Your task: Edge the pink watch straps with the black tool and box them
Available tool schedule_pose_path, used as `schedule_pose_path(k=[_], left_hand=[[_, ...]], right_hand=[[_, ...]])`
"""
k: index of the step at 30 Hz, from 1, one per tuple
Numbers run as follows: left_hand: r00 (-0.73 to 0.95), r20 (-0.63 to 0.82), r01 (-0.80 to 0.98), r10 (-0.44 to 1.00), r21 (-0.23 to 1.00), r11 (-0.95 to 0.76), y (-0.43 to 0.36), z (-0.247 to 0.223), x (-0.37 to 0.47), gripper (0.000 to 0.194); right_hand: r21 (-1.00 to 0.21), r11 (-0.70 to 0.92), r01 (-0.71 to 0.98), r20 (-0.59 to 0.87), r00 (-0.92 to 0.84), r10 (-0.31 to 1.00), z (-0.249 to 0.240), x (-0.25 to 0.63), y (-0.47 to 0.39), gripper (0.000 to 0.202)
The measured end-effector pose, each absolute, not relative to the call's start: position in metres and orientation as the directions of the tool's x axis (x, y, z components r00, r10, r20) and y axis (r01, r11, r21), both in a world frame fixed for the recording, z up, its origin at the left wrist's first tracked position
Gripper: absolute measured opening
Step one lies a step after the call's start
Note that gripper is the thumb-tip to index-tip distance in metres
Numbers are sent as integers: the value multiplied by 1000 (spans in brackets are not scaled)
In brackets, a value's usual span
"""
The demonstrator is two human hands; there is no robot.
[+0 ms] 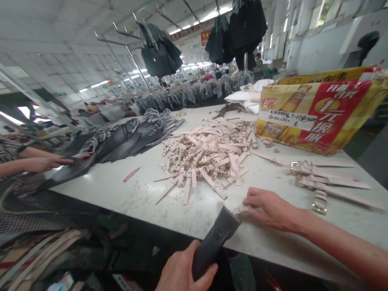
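Workshop floor, with dark bags [160,56] hung on overhead rails, presumably to keep them off work surfaces. Pale tabletop [106,202], bearing: one heap of buckled straps [206,149], central, likely so placed for easy reach; one small row of straps [327,178], right, buckle ends roughly together, seemingly sorted apart; one printed carton [321,113], behind that row; one pink-handled tool [131,174], left of the heap; dark flat pieces [127,137], far left, beside a co-worker's hand [45,163]. Left hand [188,266]: grip wrapped firmly around a dark sleeve-like piece [215,242] at the near edge, its far end angled up, apparently to present it to the other hand. Right hand [269,208]: grip pinched on a pale piece [241,210], blurred, just beside that end.
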State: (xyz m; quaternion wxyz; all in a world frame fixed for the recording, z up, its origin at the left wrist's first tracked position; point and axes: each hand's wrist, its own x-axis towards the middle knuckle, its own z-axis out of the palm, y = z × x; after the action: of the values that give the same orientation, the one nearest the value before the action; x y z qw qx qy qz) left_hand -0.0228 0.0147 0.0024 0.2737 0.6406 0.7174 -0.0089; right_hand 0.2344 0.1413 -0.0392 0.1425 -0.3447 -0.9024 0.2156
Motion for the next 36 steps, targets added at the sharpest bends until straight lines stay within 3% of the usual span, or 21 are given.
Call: schedule_pose_path(k=[8, 13, 18, 23, 30, 36], left_hand=[[0, -371, 947, 929, 298, 119, 14, -3, -17, 30], [63, -355, 984, 933, 181, 2, 23, 2, -15, 26], [152, -364, 987, 919, 96, -125, 37, 14, -8, 23], [215, -365, 975, 906, 133, -177, 53, 21, 0, 22], [157, -410, 973, 899, 220, -69, 51, 16, -1, 26], [155, -418, 972, 895, 224, -64, 53, 17, -3, 25]], right_hand=[[-578, 550, 603, 111, -609, 785, -66, 235, 104, 14], [-560, 548, 621, 92, -611, 786, -66, 240, 101, 16], [-628, 524, 576, 99, -608, 788, -69, 244, 99, 16], [-653, 517, 554, 107, -608, 787, -72, 243, 101, 19], [-597, 533, 600, 115, -593, 797, -71, 243, 99, 19], [-558, 569, 604, 175, -585, 792, -76, 253, 97, 20]])
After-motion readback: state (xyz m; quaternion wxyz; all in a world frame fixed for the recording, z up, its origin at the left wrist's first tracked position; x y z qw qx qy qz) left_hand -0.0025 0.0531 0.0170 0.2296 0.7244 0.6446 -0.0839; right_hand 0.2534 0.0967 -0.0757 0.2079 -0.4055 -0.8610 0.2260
